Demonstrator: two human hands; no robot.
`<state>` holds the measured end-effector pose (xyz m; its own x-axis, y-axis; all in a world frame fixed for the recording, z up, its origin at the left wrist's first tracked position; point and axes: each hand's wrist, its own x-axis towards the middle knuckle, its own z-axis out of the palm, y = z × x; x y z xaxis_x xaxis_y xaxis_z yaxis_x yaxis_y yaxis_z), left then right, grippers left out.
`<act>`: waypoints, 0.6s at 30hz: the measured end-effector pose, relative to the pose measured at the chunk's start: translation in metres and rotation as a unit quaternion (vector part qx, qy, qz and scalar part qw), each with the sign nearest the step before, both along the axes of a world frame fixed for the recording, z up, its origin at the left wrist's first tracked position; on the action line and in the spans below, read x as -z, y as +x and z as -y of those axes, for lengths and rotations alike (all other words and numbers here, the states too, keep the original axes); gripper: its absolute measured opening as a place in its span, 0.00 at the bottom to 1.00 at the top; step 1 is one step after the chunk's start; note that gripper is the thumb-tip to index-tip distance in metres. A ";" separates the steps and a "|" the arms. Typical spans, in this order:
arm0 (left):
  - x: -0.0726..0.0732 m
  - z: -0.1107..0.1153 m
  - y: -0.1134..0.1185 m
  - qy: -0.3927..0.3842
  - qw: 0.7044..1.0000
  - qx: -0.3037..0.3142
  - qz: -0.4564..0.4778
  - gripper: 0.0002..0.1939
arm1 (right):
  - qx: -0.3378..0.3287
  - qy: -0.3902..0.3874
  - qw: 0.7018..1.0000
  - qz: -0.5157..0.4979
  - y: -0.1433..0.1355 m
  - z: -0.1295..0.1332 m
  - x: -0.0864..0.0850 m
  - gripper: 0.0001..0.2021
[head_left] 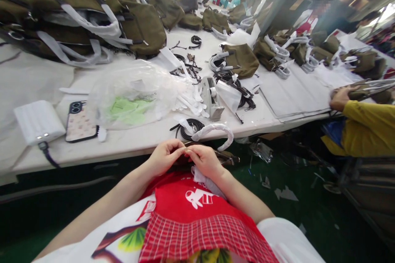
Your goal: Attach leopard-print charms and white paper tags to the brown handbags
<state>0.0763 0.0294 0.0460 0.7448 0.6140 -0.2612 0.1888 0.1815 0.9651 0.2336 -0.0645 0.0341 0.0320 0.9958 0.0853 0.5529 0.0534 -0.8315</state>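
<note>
My left hand point(166, 155) and my right hand point(205, 159) meet in front of my red apron, just below the table edge. Fingers of both hands are pinched together at their tips; whatever small thing lies between them is too small to name. Under and behind the hands is a dark bag point(226, 157), partly hidden by them, with a white-wrapped handle point(216, 128) arching up at the table edge. A coiled black strap point(191, 128) lies on the table just beyond my fingers.
On the white table point(138, 137) are a phone point(80, 122), a white power bank point(39, 122), a clear plastic bag point(132, 94), a tape dispenser point(212, 100) and black straps. Olive bags point(242, 61) lie farther back. A yellow sleeve point(368, 125) reaches in at right.
</note>
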 end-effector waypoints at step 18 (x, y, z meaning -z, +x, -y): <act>0.009 0.010 0.003 0.037 0.998 -0.047 -0.004 0.13 | 0.086 0.073 0.990 -0.085 -0.002 0.003 0.003 0.06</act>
<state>0.0797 0.0197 0.0370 0.6812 0.6991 -0.2173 0.1812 0.1265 0.9753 0.2313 -0.0673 0.0312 0.2270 0.9519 0.2059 0.4174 0.0959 -0.9036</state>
